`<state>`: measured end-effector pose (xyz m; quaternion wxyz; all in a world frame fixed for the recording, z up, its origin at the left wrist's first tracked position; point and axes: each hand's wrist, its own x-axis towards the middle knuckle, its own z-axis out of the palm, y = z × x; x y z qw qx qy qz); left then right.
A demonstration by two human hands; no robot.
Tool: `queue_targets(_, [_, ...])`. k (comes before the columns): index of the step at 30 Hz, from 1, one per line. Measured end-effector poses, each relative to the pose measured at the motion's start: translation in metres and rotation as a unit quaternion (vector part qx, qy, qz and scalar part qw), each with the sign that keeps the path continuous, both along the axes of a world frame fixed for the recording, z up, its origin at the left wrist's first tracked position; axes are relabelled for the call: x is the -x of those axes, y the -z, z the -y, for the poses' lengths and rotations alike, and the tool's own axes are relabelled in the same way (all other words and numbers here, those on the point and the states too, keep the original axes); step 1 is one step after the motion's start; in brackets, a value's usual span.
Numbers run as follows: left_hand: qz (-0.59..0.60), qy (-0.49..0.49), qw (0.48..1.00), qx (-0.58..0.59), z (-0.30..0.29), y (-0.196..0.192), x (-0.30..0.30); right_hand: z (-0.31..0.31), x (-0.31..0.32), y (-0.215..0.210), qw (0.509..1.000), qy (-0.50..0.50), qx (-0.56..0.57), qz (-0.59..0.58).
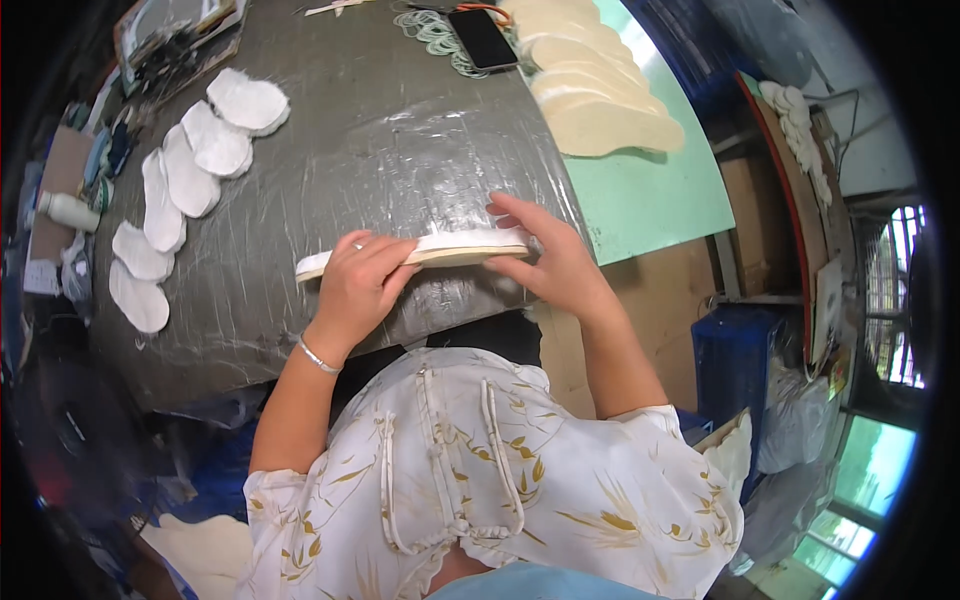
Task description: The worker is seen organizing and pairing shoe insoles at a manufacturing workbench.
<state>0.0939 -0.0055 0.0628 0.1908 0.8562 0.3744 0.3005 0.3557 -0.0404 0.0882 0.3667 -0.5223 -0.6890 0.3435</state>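
Note:
Between my two hands is an insole [450, 243], held on edge just above the table's near side, with a white fluffy layer behind and a cream sole layer toward me. My left hand [358, 280] is closed round its left part, fingers over the top edge. At the right end, my right hand [548, 258] pinches it between thumb and fingers, with the index finger raised. White fluffy insole pieces [190, 170] lie in an overlapping row on the left of the table.
The dark table [330, 160] has a plastic-covered top. Stacked cream insoles [610, 120] rest on a green board [650, 200] at the right. A phone [484, 40] and coiled cord [430, 38] lie at the back. A blue bin [735, 365] stands right of me.

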Motion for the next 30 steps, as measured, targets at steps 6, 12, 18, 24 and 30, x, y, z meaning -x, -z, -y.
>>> queue_targets(6, [-0.027, 0.015, 0.999, -0.010, -0.008, -0.005, -0.008, 0.006, -0.028, 0.029, 0.998, -0.002, -0.035, -0.052])
queue_targets(12, [-0.070, 0.013, 0.997, -0.023, 0.002, -0.018, -0.007, 0.011, -0.023, 0.020, 0.999, 0.016, -0.046, -0.015])
queue_targets(18, [-0.038, -0.003, 0.999, -0.001, 0.011, -0.016, -0.006, -0.004, 0.003, 0.004, 0.971, -0.093, -0.201, 0.093])
queue_targets(24, [-0.026, 0.040, 0.998, -0.042, -0.002, -0.013, -0.009, -0.018, 0.028, 0.008, 0.965, -0.113, -0.188, 0.144])
queue_targets(30, [-0.073, -0.005, 0.997, -0.035, -0.001, -0.018, -0.002, -0.026, 0.019, 0.003, 0.971, -0.129, -0.140, 0.146])
